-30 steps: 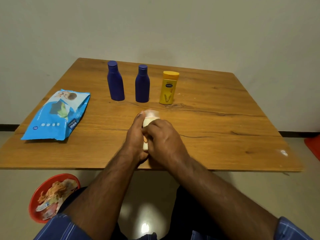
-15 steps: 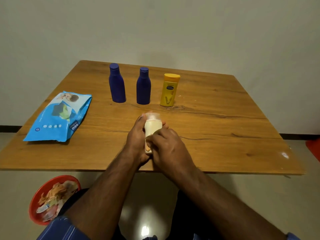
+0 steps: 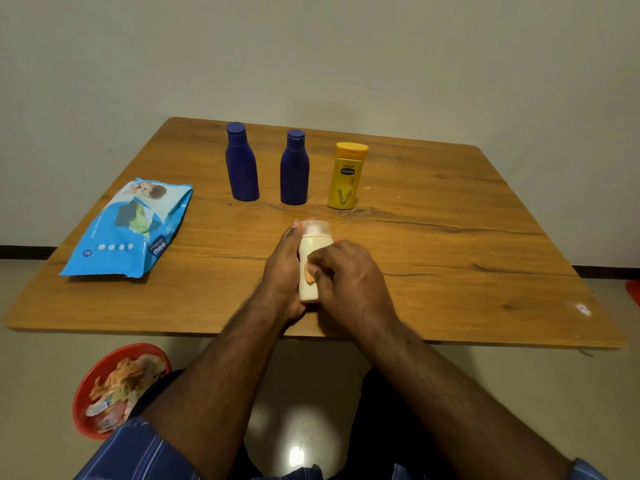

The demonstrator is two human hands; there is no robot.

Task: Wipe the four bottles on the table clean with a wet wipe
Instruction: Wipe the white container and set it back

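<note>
A cream bottle with a clear cap stands near the table's front edge, gripped from the left by my left hand. My right hand presses against its right side, fingers curled; an orange-tinted bit shows between fingers and bottle, and I cannot tell whether it is a wipe. Behind stand two dark blue bottles and a yellow bottle in a row.
A blue wet-wipe pack lies at the left on the wooden table. A red bin with crumpled waste sits on the floor at the lower left. A wall stands right behind the table.
My right hand has slid down the cream bottle, uncovering more of its upper body. The left hand keeps its grip.
</note>
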